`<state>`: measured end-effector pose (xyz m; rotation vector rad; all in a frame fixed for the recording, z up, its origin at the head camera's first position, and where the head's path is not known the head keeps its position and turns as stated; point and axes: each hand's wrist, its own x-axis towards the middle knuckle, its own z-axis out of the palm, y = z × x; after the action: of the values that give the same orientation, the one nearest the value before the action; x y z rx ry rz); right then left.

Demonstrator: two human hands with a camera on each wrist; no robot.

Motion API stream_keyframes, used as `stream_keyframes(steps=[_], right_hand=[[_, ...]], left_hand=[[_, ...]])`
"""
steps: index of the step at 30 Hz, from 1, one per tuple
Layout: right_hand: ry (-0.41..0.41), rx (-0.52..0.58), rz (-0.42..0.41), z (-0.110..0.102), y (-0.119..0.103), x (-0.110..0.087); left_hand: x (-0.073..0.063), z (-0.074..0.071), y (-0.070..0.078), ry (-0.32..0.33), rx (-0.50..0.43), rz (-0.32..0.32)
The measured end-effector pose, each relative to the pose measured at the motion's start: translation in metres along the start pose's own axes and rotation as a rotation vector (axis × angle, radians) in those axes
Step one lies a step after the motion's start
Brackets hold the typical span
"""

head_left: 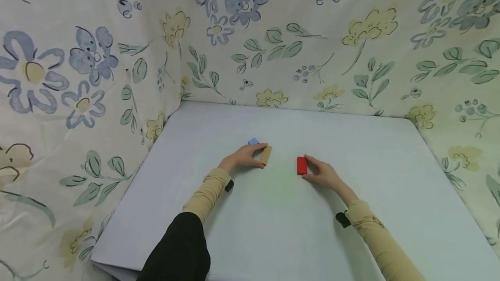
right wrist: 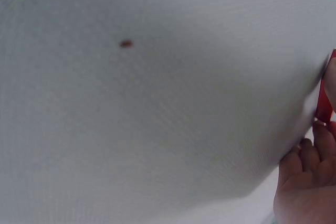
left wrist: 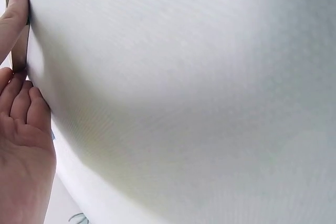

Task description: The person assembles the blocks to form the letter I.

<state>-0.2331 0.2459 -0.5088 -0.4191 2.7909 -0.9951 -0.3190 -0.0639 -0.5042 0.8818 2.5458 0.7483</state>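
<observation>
While left hand [head_left: 243, 157] pinches tan block [head_left: 266, 155], lengthwise away, far end rightward

Table [head_left: 273, 233]: red block [head_left: 301, 166], tan block [head_left: 266, 155], blue block [head_left: 253, 141]

White table [head_left: 265, 237], fabric [head_left: 281, 73] behind and along both sides, blue and yellow flowers printed

My left grip [head_left: 243, 157] is pinching a tan block [head_left: 266, 155] that is looking like smooth, matt wood; my right grip [head_left: 322, 174] is pinching a red block [head_left: 301, 165] whose faces are showing a smooth, even finish. Nearer the desk's far edge, a blue block [head_left: 253, 141] is looking smooth too. The white desk [head_left: 273, 233] is showing a matt, fine, cloth-like weave. Beyond its far edge, printed cloth [head_left: 289, 12] is hanging, matt; my tan sleeves [head_left: 207, 194] are wrinkling like soft fabric.
</observation>
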Motion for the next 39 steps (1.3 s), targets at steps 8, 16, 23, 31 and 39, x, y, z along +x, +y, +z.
stream_keyframes(steps=[8, 16, 23, 31, 39], right_hand=[[0.026, -0.017, 0.013, -0.0023, 0.0036, -0.0001], [0.05, -0.03, 0.041, -0.0039, 0.0052, 0.0009], [0.076, -0.023, 0.029, -0.0024, 0.0066, 0.001], [0.087, 0.006, 0.016, 0.0015, 0.0042, 0.0025], [0.075, 0.01, 0.028, 0.0016, 0.0057, 0.0028]], left_hand=[[0.0007, -0.0012, 0.0012, 0.025, -0.008, 0.013], [0.0036, -0.0003, 0.0006, 0.041, -0.019, 0.014], [0.0026, -0.0006, 0.0018, 0.04, -0.028, 0.0], [-0.0016, -0.001, 0.003, 0.039, -0.044, -0.031], [-0.0018, 0.001, 0.0035, 0.038, -0.039, -0.032]])
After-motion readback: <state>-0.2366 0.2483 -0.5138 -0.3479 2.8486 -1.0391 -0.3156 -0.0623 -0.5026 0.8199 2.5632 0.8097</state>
